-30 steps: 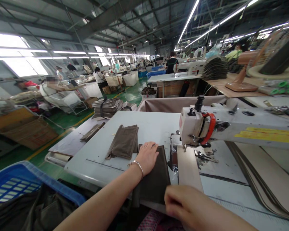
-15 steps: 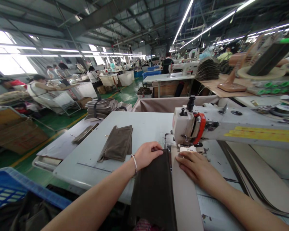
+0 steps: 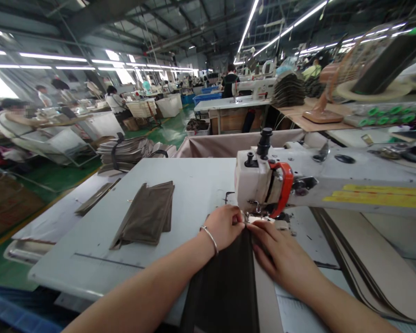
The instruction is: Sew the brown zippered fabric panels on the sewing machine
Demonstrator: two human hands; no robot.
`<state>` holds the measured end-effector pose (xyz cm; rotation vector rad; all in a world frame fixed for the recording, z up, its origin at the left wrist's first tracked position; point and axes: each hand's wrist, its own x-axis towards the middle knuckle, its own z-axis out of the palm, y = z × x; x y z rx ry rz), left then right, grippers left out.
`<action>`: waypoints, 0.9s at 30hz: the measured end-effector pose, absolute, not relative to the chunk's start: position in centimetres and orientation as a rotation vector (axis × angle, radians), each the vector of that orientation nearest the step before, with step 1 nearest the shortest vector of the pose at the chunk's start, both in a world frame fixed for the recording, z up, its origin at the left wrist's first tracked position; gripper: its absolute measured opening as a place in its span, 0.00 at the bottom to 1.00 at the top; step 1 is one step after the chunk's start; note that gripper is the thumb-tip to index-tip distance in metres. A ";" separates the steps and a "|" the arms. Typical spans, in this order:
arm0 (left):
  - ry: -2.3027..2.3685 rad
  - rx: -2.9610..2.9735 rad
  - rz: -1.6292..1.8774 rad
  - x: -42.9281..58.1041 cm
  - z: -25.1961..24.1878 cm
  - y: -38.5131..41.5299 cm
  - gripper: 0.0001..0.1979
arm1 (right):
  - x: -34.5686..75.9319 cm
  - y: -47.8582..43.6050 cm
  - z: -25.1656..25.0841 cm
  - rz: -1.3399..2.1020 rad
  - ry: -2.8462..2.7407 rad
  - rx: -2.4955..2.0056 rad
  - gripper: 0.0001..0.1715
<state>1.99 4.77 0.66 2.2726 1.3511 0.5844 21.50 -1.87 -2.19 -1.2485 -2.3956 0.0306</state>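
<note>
A dark brown fabric panel (image 3: 225, 286) runs from the sewing machine (image 3: 251, 182) toward me, with a pale beige strip (image 3: 267, 296) along its right side. My left hand (image 3: 225, 226), a bracelet on its wrist, pinches the far end of the dark panel just in front of the needle. Beside it, my right hand (image 3: 277, 247) lies over the beige strip with thumb and index finger apart. Its index fingertip touches the panel's edge close to my left thumb. The fingertips partly hide the needle area.
Folded dark pieces (image 3: 147, 212) lie on the white table (image 3: 190, 180) to the left. Long beige strips (image 3: 384, 259) rest right of the machine. Bundled stacks (image 3: 125, 152), a blue basket (image 3: 17, 310) and a small fan (image 3: 327, 92) stand around. Other people work farther back.
My left hand has moved the dark panel's far end forward and right, up to the needle. My right hand has shifted slightly left, so the fingertips now nearly meet. The view has turned slightly right.
</note>
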 end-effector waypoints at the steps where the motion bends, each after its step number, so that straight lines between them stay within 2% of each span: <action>1: 1.368 2.265 0.588 2.0 0.5 4.8 0.02 | 21.5 -1.9 -2.2 0.036 -2.395 -1.256 0.24; 19: 1.462 2.273 0.621 2.8 0.2 5.3 0.03 | 21.3 -1.9 -2.2 -0.012 -2.381 -1.252 0.26; 27: 1.412 2.383 0.590 2.1 1.5 3.9 0.03 | 21.6 -2.9 -1.0 0.097 -2.420 -1.231 0.21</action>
